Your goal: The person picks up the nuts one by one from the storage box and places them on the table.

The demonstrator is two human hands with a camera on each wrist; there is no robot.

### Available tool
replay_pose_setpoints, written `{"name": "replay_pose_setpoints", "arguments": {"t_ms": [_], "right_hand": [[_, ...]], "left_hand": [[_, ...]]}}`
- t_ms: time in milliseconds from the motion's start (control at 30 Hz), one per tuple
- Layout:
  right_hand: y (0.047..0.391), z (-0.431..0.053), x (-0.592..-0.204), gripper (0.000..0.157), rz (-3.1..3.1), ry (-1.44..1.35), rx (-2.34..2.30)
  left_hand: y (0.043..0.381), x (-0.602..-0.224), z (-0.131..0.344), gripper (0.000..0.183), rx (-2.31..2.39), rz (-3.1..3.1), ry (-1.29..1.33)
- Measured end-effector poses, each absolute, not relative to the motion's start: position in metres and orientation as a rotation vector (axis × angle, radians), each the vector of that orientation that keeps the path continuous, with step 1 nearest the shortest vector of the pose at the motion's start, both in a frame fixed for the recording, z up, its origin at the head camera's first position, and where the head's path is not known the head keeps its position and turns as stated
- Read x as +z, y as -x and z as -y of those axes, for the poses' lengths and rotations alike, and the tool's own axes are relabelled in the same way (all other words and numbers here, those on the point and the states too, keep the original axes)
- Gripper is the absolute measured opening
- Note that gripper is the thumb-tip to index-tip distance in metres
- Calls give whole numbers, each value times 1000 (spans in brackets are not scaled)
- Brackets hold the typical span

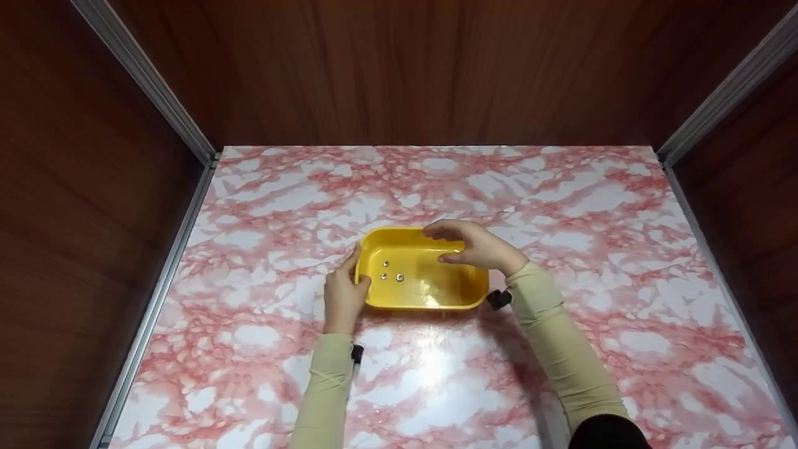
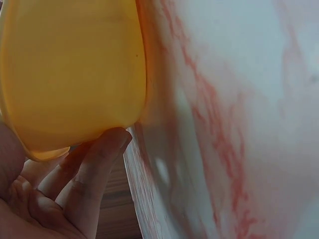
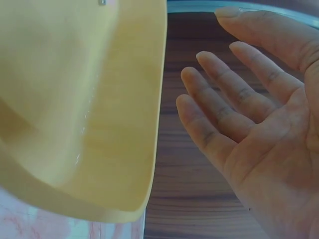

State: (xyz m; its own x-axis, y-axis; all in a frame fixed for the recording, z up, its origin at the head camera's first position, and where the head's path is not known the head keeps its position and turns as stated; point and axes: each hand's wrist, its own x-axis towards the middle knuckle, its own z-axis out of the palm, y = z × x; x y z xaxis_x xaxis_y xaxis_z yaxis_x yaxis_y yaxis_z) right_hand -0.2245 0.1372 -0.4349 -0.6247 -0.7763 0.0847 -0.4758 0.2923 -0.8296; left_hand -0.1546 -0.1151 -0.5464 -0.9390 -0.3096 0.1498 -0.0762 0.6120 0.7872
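Observation:
A yellow rectangular plastic tray [image 1: 430, 305] is near the middle of the table. My left hand [image 1: 345, 298] grips its left end, thumb over the rim and fingers along the outer wall; the left wrist view shows fingertips [image 2: 117, 137] at the tray's underside edge. Three small, shiny metal pieces that look like nuts [image 1: 399, 277] lie on the tray floor towards the left. Above the right part of the tray hovers my right hand [image 1: 479, 245]; in the right wrist view its fingers [image 3: 219, 107] are spread and relaxed, with nothing in them.
The table [image 1: 262, 380] has a red and white marbled top. Dark wood-grain panels [image 1: 399, 75] rise behind it and at both sides, framed by metal rails [image 1: 156, 93]. A dark rounded object [image 1: 608, 431] shows at the bottom right by the right sleeve.

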Motion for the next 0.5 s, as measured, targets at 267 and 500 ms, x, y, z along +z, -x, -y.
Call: {"name": "replay_pose_setpoints", "arguments": {"t_ms": [267,500], "right_hand": [[238,-134,-457,46,-2245,1071,-1242],[253,-131,-476,47,-2231,1074,-1226]], "left_hand": [[154,-547,116,63,-1216,2570,-309],[154,-547,116,64,-1235,2552,-292]]}}
